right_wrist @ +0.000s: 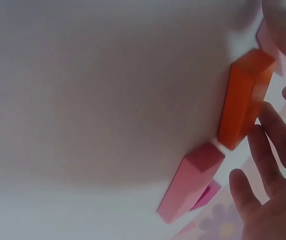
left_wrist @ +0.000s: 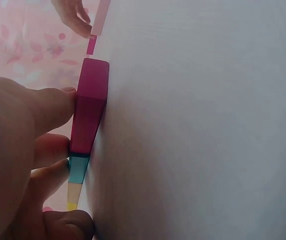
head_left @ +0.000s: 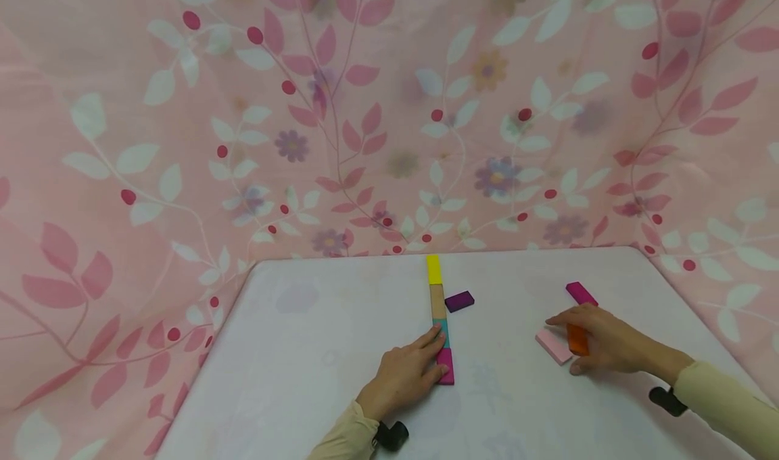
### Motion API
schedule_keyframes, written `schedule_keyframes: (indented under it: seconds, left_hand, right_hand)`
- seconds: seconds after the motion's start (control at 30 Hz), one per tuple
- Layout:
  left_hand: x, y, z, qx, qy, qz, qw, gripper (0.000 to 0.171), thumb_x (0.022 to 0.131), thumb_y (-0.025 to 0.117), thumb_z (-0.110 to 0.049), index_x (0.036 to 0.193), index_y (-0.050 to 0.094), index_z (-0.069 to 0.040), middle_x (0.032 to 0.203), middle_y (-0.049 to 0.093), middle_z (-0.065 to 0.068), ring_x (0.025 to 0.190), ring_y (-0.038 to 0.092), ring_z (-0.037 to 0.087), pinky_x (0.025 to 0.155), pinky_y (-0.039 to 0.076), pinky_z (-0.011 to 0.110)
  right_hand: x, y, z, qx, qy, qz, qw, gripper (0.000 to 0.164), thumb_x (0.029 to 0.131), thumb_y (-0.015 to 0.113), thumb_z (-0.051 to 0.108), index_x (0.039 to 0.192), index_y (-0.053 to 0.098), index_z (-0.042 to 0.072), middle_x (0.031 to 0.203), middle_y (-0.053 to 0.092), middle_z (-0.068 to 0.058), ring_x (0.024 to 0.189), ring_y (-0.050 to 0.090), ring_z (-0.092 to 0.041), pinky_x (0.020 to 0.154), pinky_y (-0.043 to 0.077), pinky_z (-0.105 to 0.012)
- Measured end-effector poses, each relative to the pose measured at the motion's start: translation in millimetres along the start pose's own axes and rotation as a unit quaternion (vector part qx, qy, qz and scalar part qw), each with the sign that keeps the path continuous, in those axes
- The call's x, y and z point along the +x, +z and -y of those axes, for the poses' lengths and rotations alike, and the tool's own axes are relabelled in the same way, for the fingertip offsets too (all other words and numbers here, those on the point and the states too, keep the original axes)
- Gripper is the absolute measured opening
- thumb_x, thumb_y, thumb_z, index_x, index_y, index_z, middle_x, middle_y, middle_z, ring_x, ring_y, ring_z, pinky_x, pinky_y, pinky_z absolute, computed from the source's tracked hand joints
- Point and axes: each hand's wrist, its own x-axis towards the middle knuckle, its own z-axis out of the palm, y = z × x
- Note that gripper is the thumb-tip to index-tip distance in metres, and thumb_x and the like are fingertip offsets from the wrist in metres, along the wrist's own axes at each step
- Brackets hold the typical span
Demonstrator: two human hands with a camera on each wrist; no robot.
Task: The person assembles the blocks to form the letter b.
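Note:
A straight row runs away from me on the table: a magenta block (head_left: 445, 366), a teal block (head_left: 443, 331), a tan block (head_left: 437, 301) and a yellow block (head_left: 433, 269). Fingers of my left hand (head_left: 403, 377) rest along the teal and magenta blocks, thumb at the magenta one. On the right, my right hand (head_left: 615, 341) is spread over an orange block (right_wrist: 245, 100), its fingertips at the block's side. Left of that hand lies a light pink block (head_left: 554, 346). A salmon-pink block (right_wrist: 192, 182) sits close to the orange one, hidden under the hand in the head view.
A dark purple block (head_left: 459, 302) lies just right of the tan block. Another magenta block (head_left: 581, 293) is beyond my right hand. The white table (head_left: 292, 352) ends at a pink floral cloth (head_left: 365, 142) at the back and sides.

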Motion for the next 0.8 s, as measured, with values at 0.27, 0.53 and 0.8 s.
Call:
schedule_keyframes:
  seconds: [0.27, 0.53, 0.8]
  left_hand:
    - [0.0, 0.3, 0.0, 0.002, -0.003, 0.003, 1.0, 0.059, 0.106, 0.058, -0.05, 0.159, 0.052, -0.025, 0.169, 0.041, -0.011, 0.128, 0.07, 0.024, 0.082, 0.057, 0.044]
    - [-1.7, -1.3, -0.8, 0.005, 0.003, -0.002, 1.0, 0.058, 0.106, 0.059, -0.049, 0.158, 0.054, -0.023, 0.169, 0.043, -0.009, 0.129, 0.069, 0.023, 0.083, 0.057, 0.044]
    - [-1.6, -1.9, -0.9, 0.004, 0.004, 0.003, 1.0, 0.058, 0.106, 0.059, -0.049, 0.158, 0.053, -0.023, 0.169, 0.042, -0.009, 0.128, 0.07, 0.023, 0.081, 0.057, 0.04]
  right_hand:
    - [8, 5, 10, -0.008, -0.041, -0.01, 0.999, 0.061, 0.08, 0.092, 0.044, 0.135, 0.072, 0.026, 0.124, 0.073, 0.009, 0.113, 0.063, -0.019, 0.088, 0.059, -0.034]
    - [19, 11, 10, -0.007, -0.067, -0.029, 0.997, 0.061, 0.082, 0.092, 0.036, 0.136, 0.073, 0.016, 0.121, 0.073, 0.004, 0.104, 0.059, -0.014, 0.079, 0.055, -0.024]
    - [36, 13, 14, 0.0, -0.065, -0.027, 0.998, 0.056, 0.085, 0.09, 0.026, 0.137, 0.073, 0.011, 0.127, 0.077, -0.003, 0.107, 0.065, -0.022, 0.085, 0.058, -0.028]
